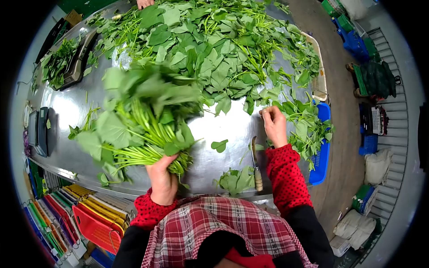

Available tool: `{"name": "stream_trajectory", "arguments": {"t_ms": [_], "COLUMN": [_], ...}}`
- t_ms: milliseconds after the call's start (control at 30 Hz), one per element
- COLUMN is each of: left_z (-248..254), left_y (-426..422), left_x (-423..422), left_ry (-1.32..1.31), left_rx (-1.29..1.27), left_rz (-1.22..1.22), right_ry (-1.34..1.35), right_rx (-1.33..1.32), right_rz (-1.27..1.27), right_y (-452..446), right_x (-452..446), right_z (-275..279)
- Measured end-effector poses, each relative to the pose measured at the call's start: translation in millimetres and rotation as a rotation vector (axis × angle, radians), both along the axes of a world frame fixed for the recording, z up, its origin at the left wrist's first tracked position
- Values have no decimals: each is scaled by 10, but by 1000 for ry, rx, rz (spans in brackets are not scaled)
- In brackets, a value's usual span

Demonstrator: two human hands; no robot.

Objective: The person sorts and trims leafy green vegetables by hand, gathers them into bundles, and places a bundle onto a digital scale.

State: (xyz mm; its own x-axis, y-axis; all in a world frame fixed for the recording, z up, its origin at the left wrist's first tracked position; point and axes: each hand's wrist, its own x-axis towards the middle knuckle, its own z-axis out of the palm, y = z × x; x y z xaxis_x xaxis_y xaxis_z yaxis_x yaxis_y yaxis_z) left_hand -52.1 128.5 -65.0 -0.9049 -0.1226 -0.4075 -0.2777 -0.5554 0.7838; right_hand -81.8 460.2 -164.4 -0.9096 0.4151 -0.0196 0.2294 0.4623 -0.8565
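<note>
My left hand (pixel 163 178) grips a big bunch of leafy greens (pixel 147 129) by its stems, low at the left; the leaves at its top are blurred. My right hand (pixel 273 125) is raised over the metal table (pixel 219 127), its thumb and fingers pressed together; whatever they hold, if anything, is too small to name. A knife (pixel 256 165) with a pale handle lies just left of my right sleeve. One loose leaf (pixel 219 145) and a small leaf clump (pixel 237 180) lie between my hands.
A large heap of greens (pixel 219 58) covers the far side. Scales stand at the left, one bearing greens (pixel 58 64). Blue (pixel 320 169) and cream (pixel 319 85) baskets sit along the right edge. A red basket (pixel 96 228) is below left. Another person's hand (pixel 145 3) shows at the top.
</note>
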Motion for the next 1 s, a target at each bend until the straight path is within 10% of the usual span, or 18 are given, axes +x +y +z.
{"name": "stream_trajectory", "arguments": {"t_ms": [300, 433, 500, 700, 1000], "left_z": [-158, -186, -265, -191, -290], "left_y": [-195, -458, -627, -724, -685], "left_x": [71, 135, 189, 221, 296], "left_ry": [-78, -29, -18, 56, 93], "left_rx": [199, 324, 405, 499, -222], "left_rz": [-2, 72, 96, 65, 130], "right_ry": [-203, -258, -509, -543, -392], "right_rx": [179, -47, -689, -727, -639], "right_rz": [353, 332, 422, 227, 11], "right_y": [-1650, -1917, -1997, -2441, -2043], "right_x": [-162, -225, -188, -282, -356], "right_z": [-328, -352, -247, -218, -130]}}
